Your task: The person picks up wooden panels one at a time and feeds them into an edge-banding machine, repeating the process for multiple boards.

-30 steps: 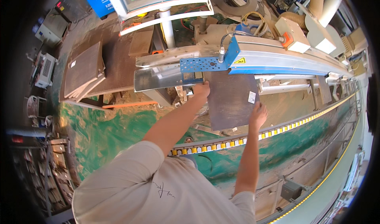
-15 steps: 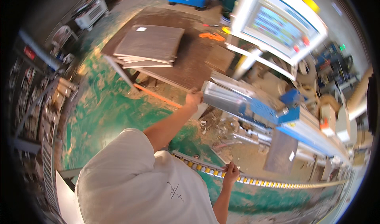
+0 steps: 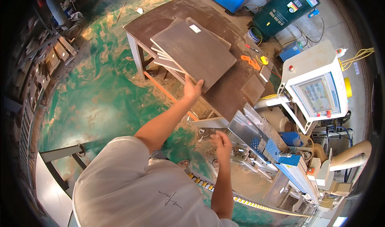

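Observation:
My left hand point(image 3: 192, 88) grips the near edge of a brown board point(image 3: 194, 52), with its thumb on top and its fingers at the edge. The board carries a small white label and lies turned across a stack of similar boards point(image 3: 165, 60) on a brown table point(image 3: 160, 14). My right hand point(image 3: 221, 146) hangs in the air beside the machine's metal end plate point(image 3: 243, 127), its fingers loosely bent and apart. Nothing shows in it.
On the table lie an orange tool point(image 3: 250, 61), a yellow tape measure point(image 3: 264, 60) and a small brown panel point(image 3: 253, 89). A control screen point(image 3: 317, 93) stands at right, above the long machine point(image 3: 296, 173). A roller rail point(image 3: 248, 202) runs below.
My left hand has gone from the machine's end to the board stack and taken hold of the top board, which is now turned. My right hand has risen from the roller rail. The view has shifted.

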A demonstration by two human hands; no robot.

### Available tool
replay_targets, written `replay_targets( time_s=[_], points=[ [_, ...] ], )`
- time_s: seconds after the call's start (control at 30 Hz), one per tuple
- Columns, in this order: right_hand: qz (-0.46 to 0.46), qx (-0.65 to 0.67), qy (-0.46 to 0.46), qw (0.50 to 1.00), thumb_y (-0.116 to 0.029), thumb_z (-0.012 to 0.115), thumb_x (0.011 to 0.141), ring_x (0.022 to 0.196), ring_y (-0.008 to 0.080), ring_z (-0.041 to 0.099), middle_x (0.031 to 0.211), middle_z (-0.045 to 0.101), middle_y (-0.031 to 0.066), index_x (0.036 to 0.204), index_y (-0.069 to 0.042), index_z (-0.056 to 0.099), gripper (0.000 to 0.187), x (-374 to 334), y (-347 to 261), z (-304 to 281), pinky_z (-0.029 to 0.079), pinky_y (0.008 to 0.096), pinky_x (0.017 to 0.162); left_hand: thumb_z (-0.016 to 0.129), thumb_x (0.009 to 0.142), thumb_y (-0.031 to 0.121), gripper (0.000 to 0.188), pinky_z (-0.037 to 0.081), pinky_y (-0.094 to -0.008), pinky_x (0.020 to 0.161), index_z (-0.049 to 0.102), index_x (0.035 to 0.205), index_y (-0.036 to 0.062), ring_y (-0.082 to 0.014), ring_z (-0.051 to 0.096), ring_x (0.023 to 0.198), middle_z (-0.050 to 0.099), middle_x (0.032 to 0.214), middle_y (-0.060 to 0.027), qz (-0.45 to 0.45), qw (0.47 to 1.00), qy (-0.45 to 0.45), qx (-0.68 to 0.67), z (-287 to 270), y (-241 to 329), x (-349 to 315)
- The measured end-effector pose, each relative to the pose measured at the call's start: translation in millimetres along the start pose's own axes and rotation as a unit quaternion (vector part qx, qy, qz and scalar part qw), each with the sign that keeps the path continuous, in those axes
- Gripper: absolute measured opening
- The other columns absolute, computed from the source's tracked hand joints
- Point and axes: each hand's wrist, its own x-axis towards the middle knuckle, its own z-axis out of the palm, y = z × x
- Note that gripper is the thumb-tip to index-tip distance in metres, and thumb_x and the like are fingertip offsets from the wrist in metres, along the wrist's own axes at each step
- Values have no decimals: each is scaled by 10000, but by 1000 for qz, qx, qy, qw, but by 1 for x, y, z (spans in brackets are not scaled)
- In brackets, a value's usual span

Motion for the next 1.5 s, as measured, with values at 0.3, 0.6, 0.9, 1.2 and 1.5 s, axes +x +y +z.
replay_targets(
  time_s=[0.3, 0.6, 0.9, 1.2, 1.5],
  points=[
    [-119, -220, 185, 950, -311, 669, 931, 918, 198, 657, 981, 702, 152, 1143, 34, 623, 407, 109, -22, -2, 508, 323, 837, 660, 932, 164, 807, 452, -340, 945, 167, 1568, 96, -217, 607, 1070, 636, 1195, -144, -149, 979, -137, -34, -213, 66, -51],
    [208, 49, 85, 973, -686, 497, 909, 1251, 286, 541, 1341, 578, 202, 1314, 9, 577, 808, 126, 48, 35, 441, 414, 996, 655, 945, 169, 654, 435, -267, 946, 349, 1512, 60, -150, 596, 1077, 662, 1178, -81, -151, 955, -254, 13, -237, 56, -60],
    [166, -62, 222, 959, -657, 458, 934, 1035, 355, 635, 1006, 679, 263, 1052, 72, 670, 768, 12, 61, -13, 470, 436, 875, 537, 967, 501, 700, 454, -331, 931, 392, 1475, 43, -192, 569, 1124, 586, 1258, -109, -243, 920, -301, -66, -147, 59, -43],
    [316, -129, 283, 896, -712, 394, 913, 1115, 476, 587, 1110, 626, 347, 1126, 79, 655, 860, -123, 115, -136, 432, 500, 953, 605, 946, 306, 402, 462, -330, 924, 616, 1223, 15, -180, 592, 1063, 649, 1159, -68, -254, 877, -396, 95, -15, -5, -162],
    [297, -215, 355, 860, -623, 258, 988, 1123, 515, 547, 1093, 613, 356, 1048, 62, 686, 809, -152, 213, -273, 408, 539, 992, 508, 1016, 399, 460, 529, -376, 802, 541, 1330, 64, -191, 633, 931, 637, 1119, -68, -271, 825, -461, 182, 113, -77, -247]
  ],
)
